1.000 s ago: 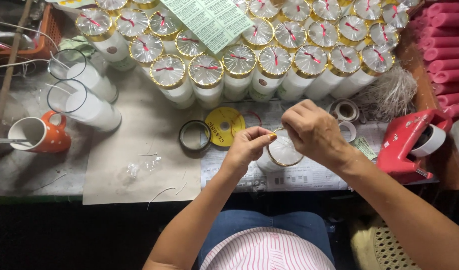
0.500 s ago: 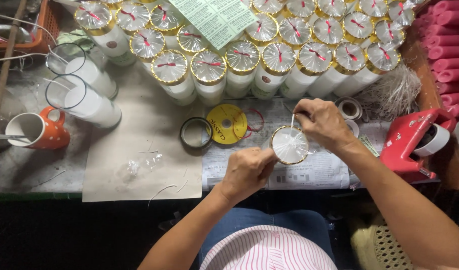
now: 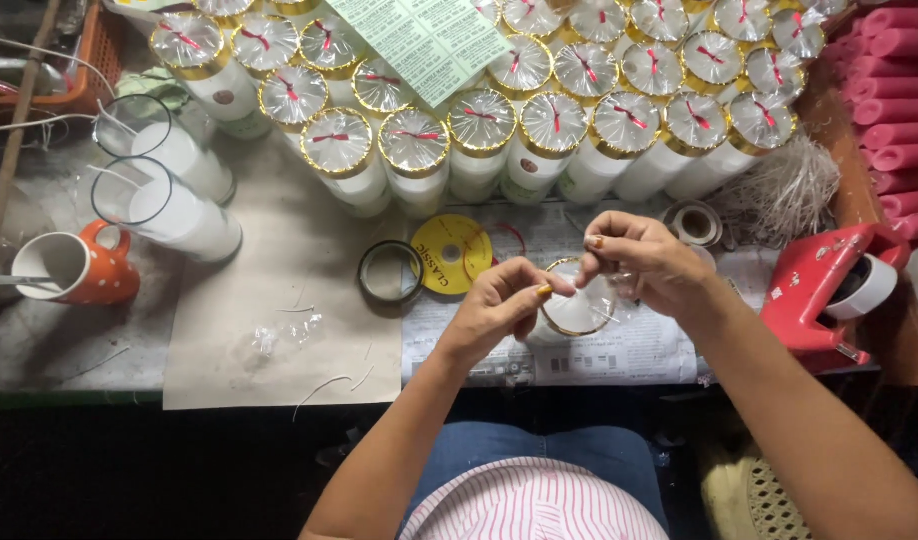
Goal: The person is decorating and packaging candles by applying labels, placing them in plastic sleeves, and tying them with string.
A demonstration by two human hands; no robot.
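A white candle in a clear glass jar (image 3: 577, 308) stands on the newspaper-covered table in front of me, its top wrapped in clear film with a gold band. My left hand (image 3: 497, 308) pinches the gold band at the jar's left rim. My right hand (image 3: 647, 264) sits over the jar's upper right rim, fingers pinched together on the film or a thin tie; what it grips is too small to tell.
Several finished jars (image 3: 415, 150) with gold rims and red ties fill the back. Two unwrapped candle jars (image 3: 169, 205) and an orange mug (image 3: 77, 268) stand left. A yellow tape roll (image 3: 451, 254), a dark ring (image 3: 390, 271), a red tape dispenser (image 3: 824, 290) and pink candles (image 3: 897, 110) lie nearby.
My left hand has come back up from below the jar to its left rim. The right hand has shifted slightly, still pinching over the top.
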